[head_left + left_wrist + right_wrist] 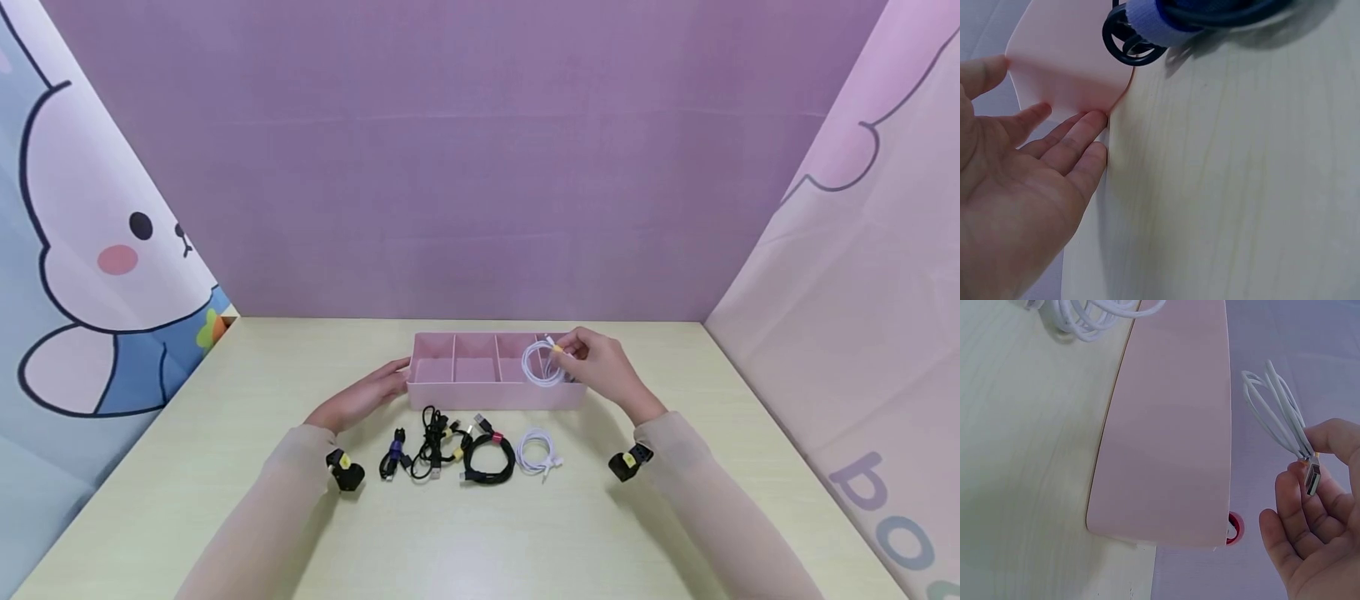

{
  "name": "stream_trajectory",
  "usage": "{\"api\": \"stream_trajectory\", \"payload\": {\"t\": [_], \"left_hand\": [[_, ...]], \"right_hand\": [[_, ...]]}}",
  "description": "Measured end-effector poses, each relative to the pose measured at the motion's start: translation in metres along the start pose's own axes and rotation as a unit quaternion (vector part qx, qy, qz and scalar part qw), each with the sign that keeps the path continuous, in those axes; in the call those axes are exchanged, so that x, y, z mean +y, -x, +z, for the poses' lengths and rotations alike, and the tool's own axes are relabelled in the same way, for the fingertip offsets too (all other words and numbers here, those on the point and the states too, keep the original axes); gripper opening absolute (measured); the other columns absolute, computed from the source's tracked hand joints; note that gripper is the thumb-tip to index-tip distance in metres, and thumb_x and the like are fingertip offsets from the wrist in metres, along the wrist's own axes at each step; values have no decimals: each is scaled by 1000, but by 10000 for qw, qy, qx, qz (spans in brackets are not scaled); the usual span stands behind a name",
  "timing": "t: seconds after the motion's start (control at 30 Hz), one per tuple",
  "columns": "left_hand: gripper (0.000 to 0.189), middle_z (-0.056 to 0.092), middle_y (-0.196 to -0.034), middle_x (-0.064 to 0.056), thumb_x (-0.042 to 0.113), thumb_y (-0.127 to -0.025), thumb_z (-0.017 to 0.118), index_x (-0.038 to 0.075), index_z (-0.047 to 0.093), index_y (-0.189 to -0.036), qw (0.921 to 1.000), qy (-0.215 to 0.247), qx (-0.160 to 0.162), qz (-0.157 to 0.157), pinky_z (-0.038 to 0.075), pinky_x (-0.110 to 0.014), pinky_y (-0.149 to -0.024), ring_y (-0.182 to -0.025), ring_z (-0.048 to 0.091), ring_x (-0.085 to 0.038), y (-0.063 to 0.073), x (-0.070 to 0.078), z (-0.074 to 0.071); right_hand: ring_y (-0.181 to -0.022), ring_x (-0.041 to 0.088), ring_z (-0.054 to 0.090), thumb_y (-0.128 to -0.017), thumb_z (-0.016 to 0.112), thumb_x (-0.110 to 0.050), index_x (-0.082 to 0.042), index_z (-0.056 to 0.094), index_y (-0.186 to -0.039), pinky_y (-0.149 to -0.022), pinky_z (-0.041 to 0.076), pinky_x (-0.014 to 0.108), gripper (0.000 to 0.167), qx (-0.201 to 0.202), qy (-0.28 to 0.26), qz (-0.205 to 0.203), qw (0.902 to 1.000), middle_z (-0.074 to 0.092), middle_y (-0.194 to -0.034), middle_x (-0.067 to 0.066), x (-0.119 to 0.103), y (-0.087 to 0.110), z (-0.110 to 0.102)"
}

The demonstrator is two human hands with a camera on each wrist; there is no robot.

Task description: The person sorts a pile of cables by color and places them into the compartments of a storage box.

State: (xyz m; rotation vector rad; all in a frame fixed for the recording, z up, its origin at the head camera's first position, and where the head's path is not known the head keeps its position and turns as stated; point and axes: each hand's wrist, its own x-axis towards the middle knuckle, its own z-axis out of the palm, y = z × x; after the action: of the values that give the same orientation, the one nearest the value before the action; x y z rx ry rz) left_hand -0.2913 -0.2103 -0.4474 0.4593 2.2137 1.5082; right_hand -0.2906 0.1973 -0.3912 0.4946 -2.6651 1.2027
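At pink box [487,397] | left hand [363,395] touching | right hand [604,364] pinching white cable [545,382]

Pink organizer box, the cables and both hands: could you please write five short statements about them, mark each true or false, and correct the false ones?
1. The right hand pinches a coiled white USB cable. True.
2. The left hand pinches a cable. False: it touches the end of the pink organizer box.
3. The black cable with the red tie lies inside the box. False: it lies on the table, in front of the box.
4. A second white cable lies on the table. True.
5. In the head view, the purple-strapped black cable is the leftmost one. True.
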Motion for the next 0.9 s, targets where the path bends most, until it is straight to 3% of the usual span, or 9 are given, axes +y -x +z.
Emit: {"api": "stream_trajectory", "payload": {"t": [0.4, 0.9], "left_hand": [[59, 29, -161, -16, 35, -112, 31, 10, 12, -162, 10000, 27, -21, 36, 20, -49, -120, -146, 30, -36, -1, 3, 1], [61, 30, -161, -14, 37, -111, 33, 10, 13, -162, 10000, 17, -25, 10, 20, -48, -120, -146, 30, -34, 0, 3, 0]], "right_hand": [[-81, 21, 59, -94, 74, -24, -6, 69, -105, -64, 50, 27, 22, 152, 144, 283, 9994, 67, -91, 7, -1, -10, -12], [-79, 21, 59, -93, 72, -18, -4, 69, -103, -61, 50, 26, 18, 23, -180, 330, 9993, 67, -91, 7, -3, -24, 3]]}}
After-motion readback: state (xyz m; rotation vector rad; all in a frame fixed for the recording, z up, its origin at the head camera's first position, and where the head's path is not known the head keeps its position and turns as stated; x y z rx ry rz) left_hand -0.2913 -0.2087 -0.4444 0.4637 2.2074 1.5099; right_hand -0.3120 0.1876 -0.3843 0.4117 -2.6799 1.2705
